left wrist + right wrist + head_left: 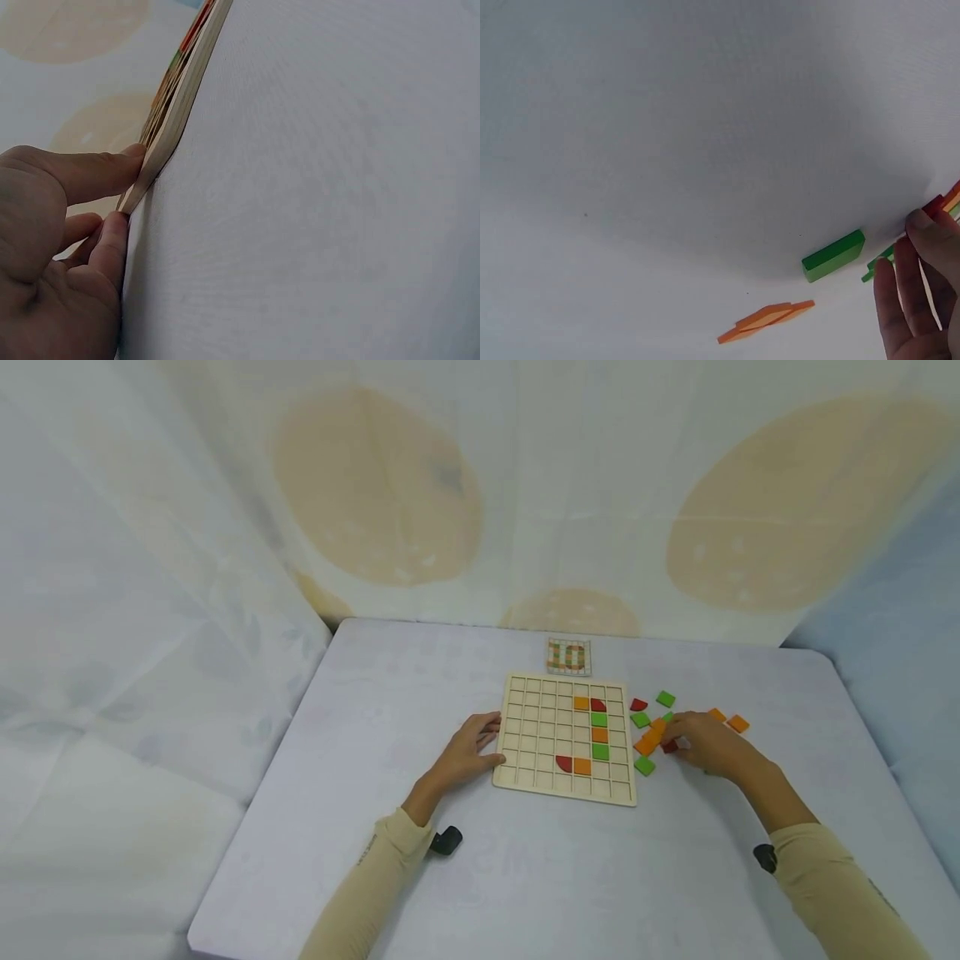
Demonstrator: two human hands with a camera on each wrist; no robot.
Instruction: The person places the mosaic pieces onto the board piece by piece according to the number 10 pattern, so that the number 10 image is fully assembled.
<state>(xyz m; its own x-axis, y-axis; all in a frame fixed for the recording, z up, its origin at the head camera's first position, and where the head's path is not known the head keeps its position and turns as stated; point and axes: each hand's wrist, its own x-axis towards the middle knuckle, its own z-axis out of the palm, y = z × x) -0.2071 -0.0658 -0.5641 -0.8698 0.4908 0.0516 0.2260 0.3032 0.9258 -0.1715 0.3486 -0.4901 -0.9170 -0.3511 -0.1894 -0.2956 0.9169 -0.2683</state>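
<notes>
A pale wooden grid board (536, 739) lies on the table, with red, orange and green tiles set in some squares on its right half. My left hand (468, 752) rests at the board's left edge, thumb and fingertips spread along it; the left wrist view shows the thumb (105, 174) against the rim. Over a loose group of tiles to the right of the board, my right hand (705, 743) pinches a red tile (670, 747) between thumb and fingers. Orange tiles (647, 743) lie right beside those fingertips. The right fingers (911, 292) partly cover the red tile.
Behind the board lies a small pattern card (569, 657) with a coloured design. Loose green tiles (665, 698), a red quarter-round tile (638, 704) and orange tiles (738, 723) are scattered around the right hand. Patterned cloth hangs behind the table (420, 693) and along its sides.
</notes>
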